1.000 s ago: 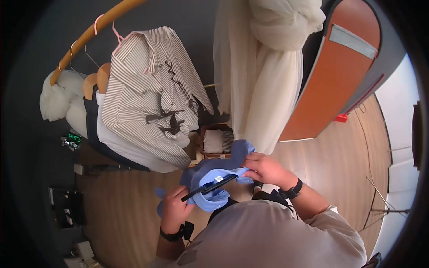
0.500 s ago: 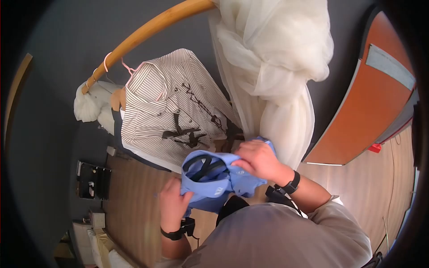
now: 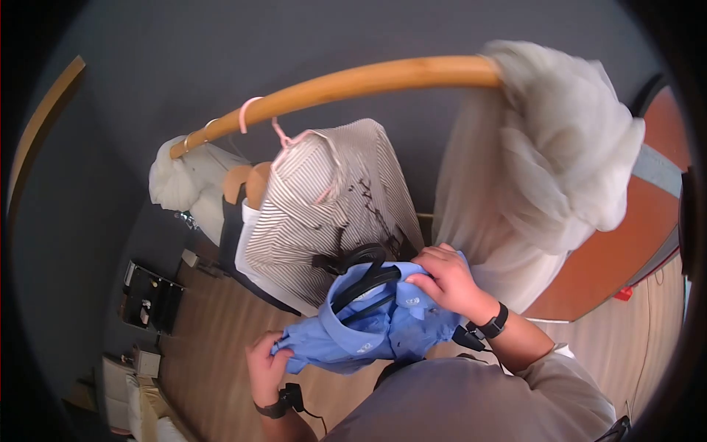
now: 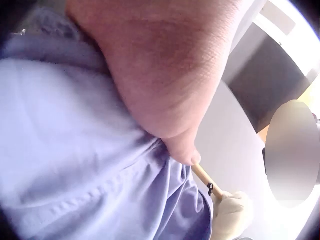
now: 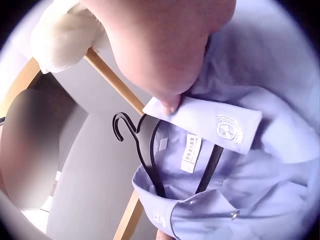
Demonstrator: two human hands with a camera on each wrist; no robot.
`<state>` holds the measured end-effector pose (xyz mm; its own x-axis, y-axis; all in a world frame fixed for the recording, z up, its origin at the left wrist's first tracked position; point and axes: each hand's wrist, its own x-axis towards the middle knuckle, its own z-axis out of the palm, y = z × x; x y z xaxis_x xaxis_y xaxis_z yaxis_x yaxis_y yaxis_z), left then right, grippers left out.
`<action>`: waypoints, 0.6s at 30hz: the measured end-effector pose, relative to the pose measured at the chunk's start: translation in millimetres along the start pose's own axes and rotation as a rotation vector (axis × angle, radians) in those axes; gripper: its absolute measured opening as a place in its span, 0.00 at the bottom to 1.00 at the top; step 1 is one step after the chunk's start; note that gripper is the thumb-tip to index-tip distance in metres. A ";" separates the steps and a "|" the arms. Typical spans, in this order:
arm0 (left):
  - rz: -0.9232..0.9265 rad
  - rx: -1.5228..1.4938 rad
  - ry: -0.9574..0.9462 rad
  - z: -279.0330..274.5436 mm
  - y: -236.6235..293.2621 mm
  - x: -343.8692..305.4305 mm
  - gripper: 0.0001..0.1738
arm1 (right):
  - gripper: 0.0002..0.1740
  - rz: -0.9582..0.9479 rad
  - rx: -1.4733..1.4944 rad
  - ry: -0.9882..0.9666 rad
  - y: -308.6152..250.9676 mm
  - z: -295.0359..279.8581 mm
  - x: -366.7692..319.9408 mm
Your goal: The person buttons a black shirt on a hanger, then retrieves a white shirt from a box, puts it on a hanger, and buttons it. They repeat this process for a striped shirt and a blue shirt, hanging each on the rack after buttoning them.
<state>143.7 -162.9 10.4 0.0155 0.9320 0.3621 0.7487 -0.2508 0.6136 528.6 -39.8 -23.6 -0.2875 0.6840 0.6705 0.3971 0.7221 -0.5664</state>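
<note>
A light blue collared shirt (image 3: 412, 331) is held up in front of the body by both hands. Inside its neck sits a black clothes hanger (image 3: 379, 278), whose hook (image 5: 118, 131) sticks out above the collar in the right wrist view. My right hand (image 3: 451, 282) pinches the collar (image 5: 220, 120), thumb on the edge beside a white embroidered emblem. With the left hand (image 3: 264, 362) I grip bunched cloth at the shirt's left side. In the left wrist view, blue cloth (image 4: 65, 135) gathers in folds under the thumb.
A wooden rail (image 3: 375, 79) runs across ahead. From it hang a striped shirt (image 3: 302, 236) on a pink hanger (image 3: 283, 136) and darker clothes behind. White sheer fabric (image 3: 560, 147) is knotted at the right end. An orange-brown panel (image 3: 589, 272) stands at far right.
My view has tilted up toward the rail. The left hand has moved from the collar out to the shirt's side. The hanger's hook now rises out of the neck; the right hand stays at the collar.
</note>
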 end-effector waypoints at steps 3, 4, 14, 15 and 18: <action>0.115 0.082 0.070 -12.0 -12.0 9.6 0.29 | 0.13 -0.016 0.009 -0.003 8.7 15.2 21.8; 0.120 0.059 0.082 -17.8 -14.1 12.3 0.29 | 0.14 -0.021 0.010 -0.010 10.9 17.3 29.3; -0.024 -0.455 0.228 -31.7 -40.0 46.4 0.10 | 0.13 -0.053 -0.043 -0.042 16.1 29.4 93.3; -0.031 -0.542 0.256 -31.9 -39.7 50.7 0.08 | 0.13 -0.085 -0.041 -0.075 12.8 27.8 96.4; 0.013 -0.602 0.463 -25.7 -29.1 56.7 0.06 | 0.14 -0.160 -0.057 -0.141 12.3 25.1 103.6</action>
<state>105.8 -109.5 31.1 -0.3577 0.7563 0.5478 0.2575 -0.4839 0.8364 481.8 42.5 26.8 -0.4685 0.5718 0.6735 0.3845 0.8183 -0.4273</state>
